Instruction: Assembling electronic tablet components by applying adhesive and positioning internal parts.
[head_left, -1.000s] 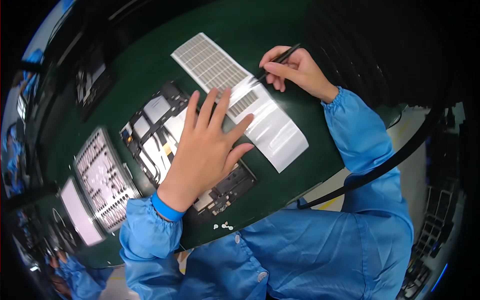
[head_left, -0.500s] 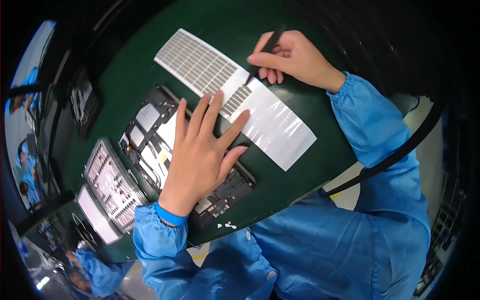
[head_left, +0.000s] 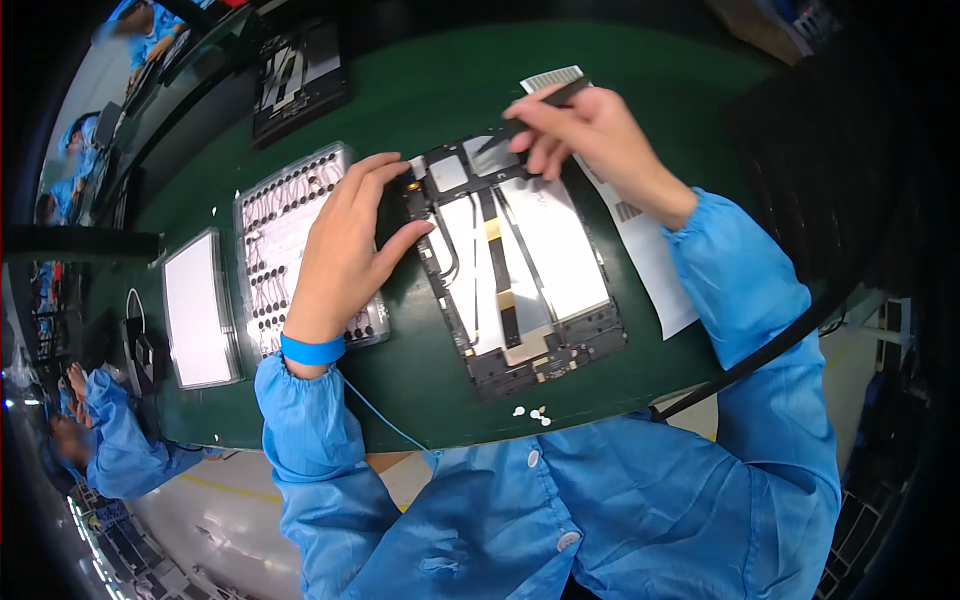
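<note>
A flat rectangular electronic device with a black frame, silvery-white panels and dark ribbon strips (head_left: pixel 515 265) lies open on the dark green tabletop (head_left: pixel 420 370), in front of the person and between the two hands. The bare left hand (head_left: pixel 345 240) is at its upper left side, thumb spread well away from the fingers, thumb tip at the left edge and fingertips by the upper left corner; whether they press on it, I cannot tell. The bare right hand (head_left: pixel 600 135) is above the upper right part, its thumb and fingers closed around a slim black pointed tool (head_left: pixel 568 93) whose tip reaches down over a pale panel near the top edge. Partly covered by that hand and forearm, a long white sheet with rows of small grey strips (head_left: pixel 655 270) lies just right of the device. Small white bits (head_left: pixel 535 414) lie near its lower edge. To the left are a clear plastic tray of small black-ended parts (head_left: pixel 270 230) and, beyond it, a white-topped clear tray (head_left: pixel 200 310). A blue band (head_left: pixel 312 350) circles the left wrist.
</note>
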